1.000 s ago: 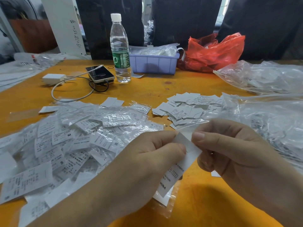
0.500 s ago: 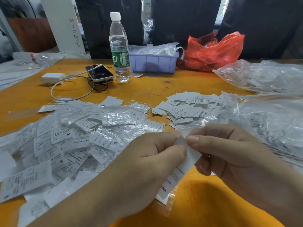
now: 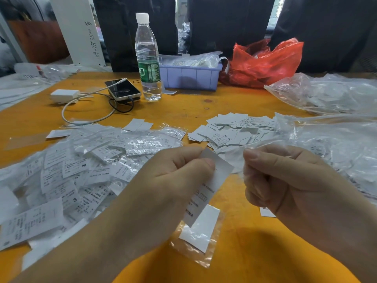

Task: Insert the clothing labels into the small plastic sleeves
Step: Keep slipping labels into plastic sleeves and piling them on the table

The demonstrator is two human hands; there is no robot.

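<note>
Near the front edge of the orange table [image 3: 204, 103], the left hand [image 3: 163, 193] pinches a white clothing label [image 3: 206, 186] between thumb and forefinger, the label hanging down and tilted, with printed text on its lower half. Just to its right, apart from the label, the right hand [image 3: 289, 188] has its fingers curled, thumb against forefinger, pinching a clear plastic sleeve [image 3: 242, 160] that is blurred and hard to make out. Below the held label, a filled sleeve [image 3: 200, 233] lies flat on the table with a white label inside.

To the left spreads a big heap of bagged labels [image 3: 85, 168], some showing the letters S and M. Farther off and to the right lies a smaller pile of loose labels [image 3: 232, 131], touching a large clear plastic bag [image 3: 334, 144] at the right edge. Another clear bag [image 3: 326, 92] lies beyond that one.

At the far side stand a water bottle [image 3: 148, 58] with a green wrapper, a lilac plastic bin [image 3: 189, 77] just to its right, and a red plastic bag [image 3: 265, 62] beside the bin. Left of the bottle rests a phone [image 3: 122, 89], with a white cable [image 3: 81, 117] running to a white charger [image 3: 64, 96].
</note>
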